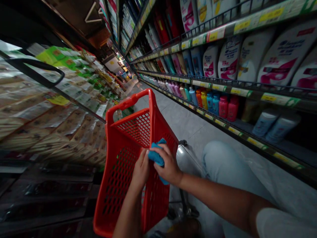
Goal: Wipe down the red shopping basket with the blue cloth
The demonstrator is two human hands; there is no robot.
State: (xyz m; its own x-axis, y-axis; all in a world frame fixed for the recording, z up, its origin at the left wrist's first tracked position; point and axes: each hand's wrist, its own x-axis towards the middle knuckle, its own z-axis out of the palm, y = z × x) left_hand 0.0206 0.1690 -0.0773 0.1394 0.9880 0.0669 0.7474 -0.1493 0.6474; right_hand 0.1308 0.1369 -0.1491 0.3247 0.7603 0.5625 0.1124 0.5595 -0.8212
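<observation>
A red plastic shopping cart basket [159, 201] with perforated walls stands tilted in view in front of me. My right hand [168, 165] is wrapped round a blue cloth [156, 158] at the basket's near side edge. Part of the cloth hangs below that hand against the red wall. My left hand [142, 167] lies beside the cloth at the same edge, its fingers close together and its thumb near the cloth. What the left fingers grip, if anything, is hidden.
Shelves of bottles [219, 105] run along the right. Packaged goods [74, 115] are stacked on the left, with a black handle [42, 71] in front of them. My bent knee [223, 158] is right of the cart, above the grey tiled floor [170, 112].
</observation>
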